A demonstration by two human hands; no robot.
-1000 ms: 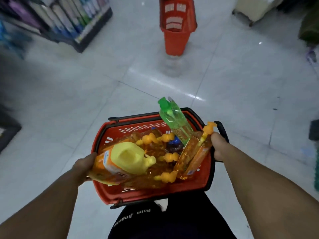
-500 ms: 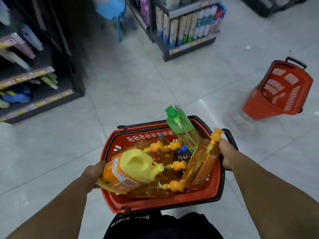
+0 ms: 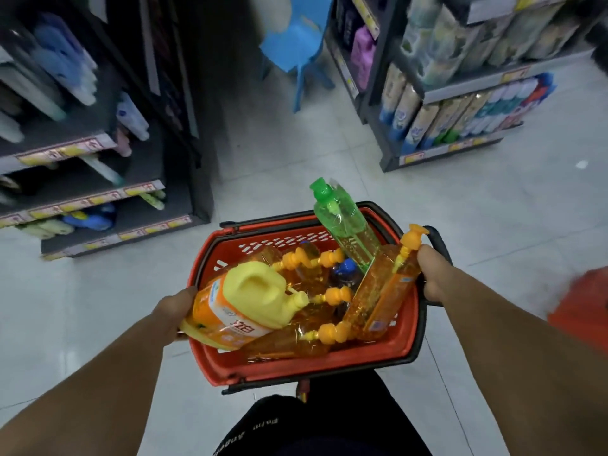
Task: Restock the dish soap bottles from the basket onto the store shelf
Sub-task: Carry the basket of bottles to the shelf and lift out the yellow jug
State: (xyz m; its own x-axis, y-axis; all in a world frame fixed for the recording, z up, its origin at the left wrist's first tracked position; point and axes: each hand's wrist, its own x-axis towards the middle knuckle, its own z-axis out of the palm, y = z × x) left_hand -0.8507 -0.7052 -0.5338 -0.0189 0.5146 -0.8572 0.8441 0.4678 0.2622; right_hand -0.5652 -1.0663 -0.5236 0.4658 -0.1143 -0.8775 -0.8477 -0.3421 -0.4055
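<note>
Two hands: left hand [image 3: 174, 311] and right hand [image 3: 434, 274] each clamp the basket [image 3: 296, 366] sides, lower centre.
Bottles [image 3: 378, 291]: all inside the basket, none shelved.
Change: shelves [image 3: 98, 195] swung into upper left; stocking looks close.

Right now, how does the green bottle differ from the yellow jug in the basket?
The green bottle is slim and see-through; the yellow jug is squat and opaque. The green bottle stands tilted, its cap past the basket rim; the yellow jug lies on its side. Both sit in the basket.
</note>
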